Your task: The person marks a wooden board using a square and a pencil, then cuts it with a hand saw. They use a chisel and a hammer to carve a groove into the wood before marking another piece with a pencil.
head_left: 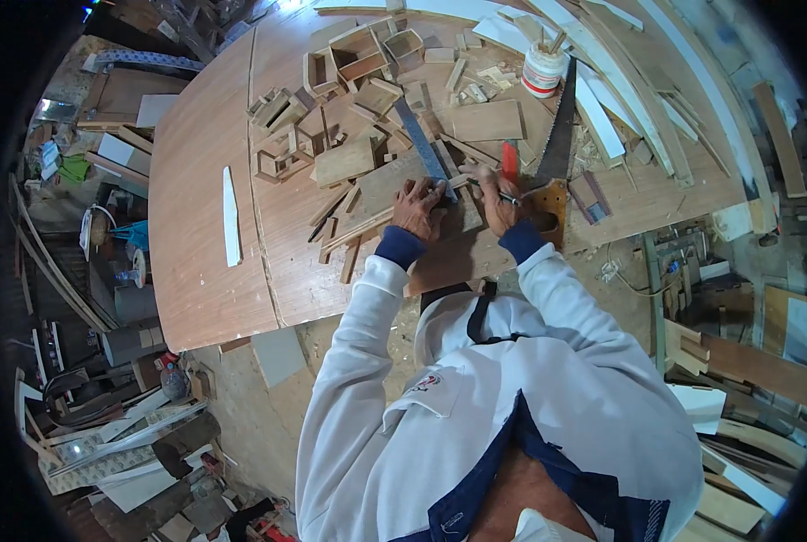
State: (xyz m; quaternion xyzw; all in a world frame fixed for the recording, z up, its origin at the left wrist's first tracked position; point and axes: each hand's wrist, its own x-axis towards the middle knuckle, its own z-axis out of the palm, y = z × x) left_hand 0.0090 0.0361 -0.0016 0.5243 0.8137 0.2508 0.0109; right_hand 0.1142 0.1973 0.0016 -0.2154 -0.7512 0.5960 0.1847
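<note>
My left hand [419,210] presses down with bent fingers at the lower end of a blue-grey try square [419,140], above a wooden board [381,194]. Its fingertips are close to the square's edge; exactly how they grip is partly hidden. Just to the right, my right hand [499,200] is closed around a thin dark pencil [509,197], which points left toward the square. A handsaw [559,131] with a wooden handle [550,208] lies right beside my right hand. Between them is a red-orange object [510,161], partly covered.
Small wooden boxes [358,56] and frames [284,154] stand among offcuts on the workbench [195,226]. A white tub [543,70] with sticks is at the back right. Long boards [638,81] lie along the right edge. A white strip [231,217] lies left.
</note>
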